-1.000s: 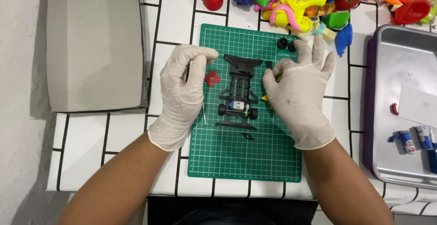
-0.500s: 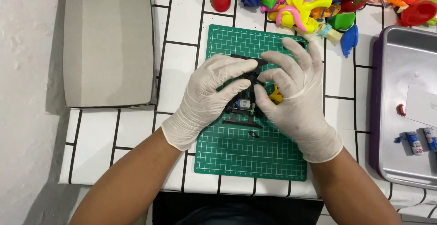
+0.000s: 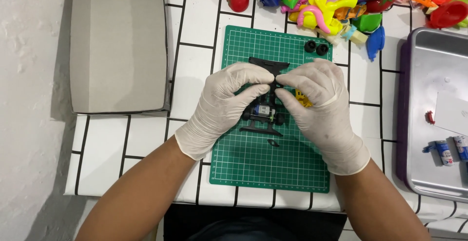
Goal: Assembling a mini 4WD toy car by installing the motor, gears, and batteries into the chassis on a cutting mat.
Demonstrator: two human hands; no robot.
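Both gloved hands, left [image 3: 225,102] and right [image 3: 319,99], now fingertip-to-fingertip over toy car chassis [image 3: 264,114].

Green gridded cutting mat [image 3: 253,168] at frame centre, on white tiled table [image 3: 146,138]. Black toy car chassis [image 3: 265,114] on mat, mid-frame. Left hand [image 3: 226,102] and right hand [image 3: 319,107] over chassis, fingertips meeting above it. Two small black wheels [image 3: 316,47] on mat's upper right corner. Open grey cardboard box [image 3: 117,46] upper left. Heap of coloured plastic toys [image 3: 336,2] along top edge. Metal tray [image 3: 429,124] at right edge, small tubes [image 3: 448,151] in it.
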